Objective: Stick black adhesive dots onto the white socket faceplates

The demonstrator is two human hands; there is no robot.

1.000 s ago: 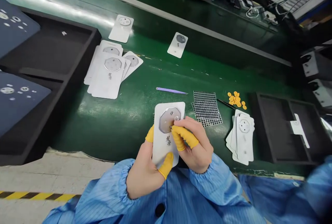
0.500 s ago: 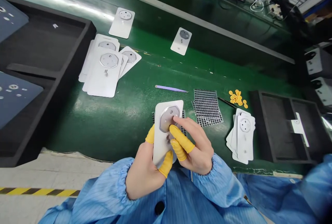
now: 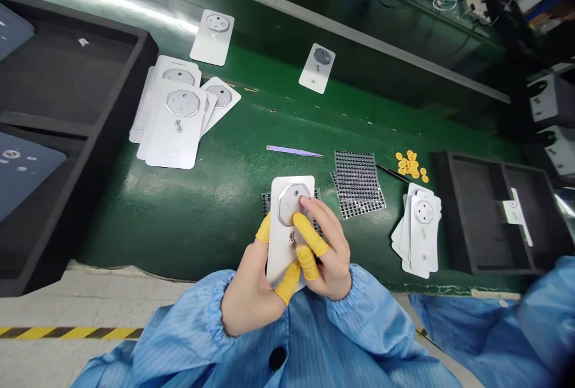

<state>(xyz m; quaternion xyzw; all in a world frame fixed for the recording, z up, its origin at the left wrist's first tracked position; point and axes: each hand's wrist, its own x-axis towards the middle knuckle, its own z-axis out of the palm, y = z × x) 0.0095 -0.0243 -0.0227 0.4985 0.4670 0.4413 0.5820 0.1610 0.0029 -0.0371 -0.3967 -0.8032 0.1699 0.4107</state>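
Note:
A white rounded plate with a grey octagonal disc and dark lettering is held upright, slightly tilted, near the bench's front edge. My left hand grips its lower part, with yellow covers on the thumb and a finger. My right hand rests on the plate's face, its index fingertip on the octagonal disc and its yellow-covered fingers bent against the plate. Behind the plate lies a sheet of small black dots, mostly hidden. Purple tweezers lie beyond the hands, and more dotted sheets are to the right.
White plates are stacked at left and right. Two single plates lie farther back. Yellow round pieces and dark tweezers are at right. Black trays stand left and right. A person's blue sleeve is at lower right.
The view has shifted slightly. The held plate stands a little straighter, and my right hand has moved slightly left while its index finger stays on the disc.

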